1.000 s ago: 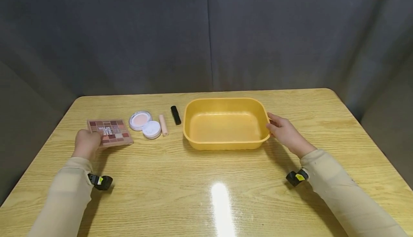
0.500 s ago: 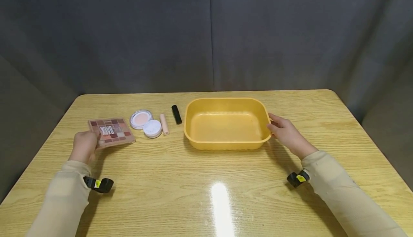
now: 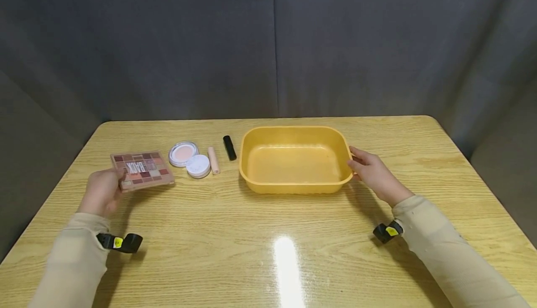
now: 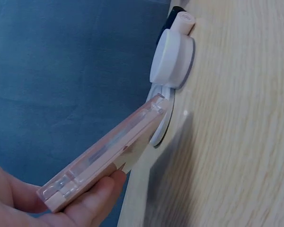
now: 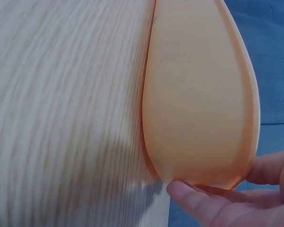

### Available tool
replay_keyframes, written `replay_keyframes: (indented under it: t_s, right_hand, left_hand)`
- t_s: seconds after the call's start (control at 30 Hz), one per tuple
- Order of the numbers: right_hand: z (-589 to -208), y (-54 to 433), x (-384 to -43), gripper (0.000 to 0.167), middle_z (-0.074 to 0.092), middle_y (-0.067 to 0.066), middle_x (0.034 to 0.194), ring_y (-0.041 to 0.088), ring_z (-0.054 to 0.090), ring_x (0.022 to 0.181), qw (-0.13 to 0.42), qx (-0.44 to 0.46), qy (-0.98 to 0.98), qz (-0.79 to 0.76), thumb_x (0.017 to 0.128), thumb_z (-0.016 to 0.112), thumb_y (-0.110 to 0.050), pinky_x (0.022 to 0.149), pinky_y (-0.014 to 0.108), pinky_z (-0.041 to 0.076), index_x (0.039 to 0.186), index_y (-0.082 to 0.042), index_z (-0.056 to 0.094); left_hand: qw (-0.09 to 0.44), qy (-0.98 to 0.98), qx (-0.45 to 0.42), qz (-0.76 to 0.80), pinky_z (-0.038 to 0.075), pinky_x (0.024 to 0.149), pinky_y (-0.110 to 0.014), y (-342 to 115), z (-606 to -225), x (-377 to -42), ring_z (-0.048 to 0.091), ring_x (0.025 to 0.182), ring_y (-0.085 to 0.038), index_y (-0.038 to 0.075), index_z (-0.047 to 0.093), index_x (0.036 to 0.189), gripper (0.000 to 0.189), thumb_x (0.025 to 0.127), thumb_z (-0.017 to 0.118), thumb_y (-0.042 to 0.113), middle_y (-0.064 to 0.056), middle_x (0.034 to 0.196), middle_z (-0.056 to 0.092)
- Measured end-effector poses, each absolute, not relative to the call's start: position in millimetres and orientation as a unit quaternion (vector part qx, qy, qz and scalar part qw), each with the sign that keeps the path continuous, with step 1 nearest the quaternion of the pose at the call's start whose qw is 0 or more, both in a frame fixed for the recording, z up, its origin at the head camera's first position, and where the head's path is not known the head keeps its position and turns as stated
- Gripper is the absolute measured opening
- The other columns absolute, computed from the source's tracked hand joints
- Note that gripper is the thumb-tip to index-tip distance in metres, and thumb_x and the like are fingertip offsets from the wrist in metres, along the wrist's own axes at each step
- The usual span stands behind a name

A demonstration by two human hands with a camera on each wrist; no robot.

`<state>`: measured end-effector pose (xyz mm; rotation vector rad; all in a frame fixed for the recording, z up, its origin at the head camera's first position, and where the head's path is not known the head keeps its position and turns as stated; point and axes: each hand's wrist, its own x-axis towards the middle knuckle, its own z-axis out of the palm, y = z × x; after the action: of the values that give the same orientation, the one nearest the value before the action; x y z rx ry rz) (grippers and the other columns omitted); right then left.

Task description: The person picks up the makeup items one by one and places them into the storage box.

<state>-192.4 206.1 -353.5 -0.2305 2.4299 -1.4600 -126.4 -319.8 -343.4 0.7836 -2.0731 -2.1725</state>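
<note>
The left hand [image 3: 100,191] pinches one edge of a flat, pink-brown, see-through-topped plastic makeup palette [image 3: 142,170], holding it up above the left part of the wooden tabletop [image 3: 209,242]. The right hand [image 3: 375,173] is loosely open, fingertips touching the end of a yellow plastic tub [image 3: 295,188] with round corners. With just one edge held, the palette could slip and fall, or its low end could bump the round white pot [image 3: 198,166]. It looks longest from left to right, pointing right and sloping down.
</note>
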Motion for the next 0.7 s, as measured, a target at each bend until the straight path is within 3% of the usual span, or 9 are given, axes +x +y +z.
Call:
replay_keyframes:
  t_s: [0.23,0.4,0.57,0.7]
  right_hand:
    - [-354,205,-193,0.053,0.033,0.032,0.147,0.033,0.047,0.119,0.149,-0.067,0.839,-0.52,0.105,0.037,-0.009,0.082,0.026,0.048,0.15,0.01,0.014]
    - [-355,205,-193,0.052,0.035,0.031,0.146,0.029,0.049,0.113,0.151,-0.067,0.832,-0.53,0.105,0.037,-0.007,0.079,0.025,0.049,0.15,0.01,0.016]
    - [-355,205,-194,0.053,0.033,0.031,0.148,0.032,0.047,0.119,0.151,-0.068,0.829,-0.533,0.105,0.037,-0.008,0.079,0.023,0.049,0.15,0.01,0.014]
    - [-354,205,-194,0.053,0.031,0.032,0.148,0.035,0.045,0.123,0.149,-0.068,0.83,-0.532,0.105,0.036,-0.008,0.079,0.02,0.048,0.149,0.01,0.014]
  left_hand:
    - [0.012,-0.64,0.264,-0.721,0.049,0.073,-0.01,-323,-340,-124,0.053,0.081,0.006,-0.007,0.003,0.151,0.057,0.105,0.028,0.016,0.001,0.11,0.044]
    - [0.011,-0.636,0.254,-0.728,0.049,0.072,-0.011,-320,-339,-121,0.055,0.078,0.006,-0.009,0.004,0.15,0.057,0.105,0.028,0.015,0.003,0.104,0.047]
    - [0.017,-0.656,0.235,-0.717,0.05,0.068,-0.013,-315,-339,-119,0.056,0.076,0.004,-0.013,0.007,0.149,0.055,0.105,0.028,0.014,0.009,0.091,0.053]
    - [0.015,-0.659,0.224,-0.717,0.05,0.068,-0.013,-312,-338,-118,0.057,0.079,0.004,-0.012,0.007,0.149,0.056,0.105,0.028,0.016,0.008,0.094,0.053]
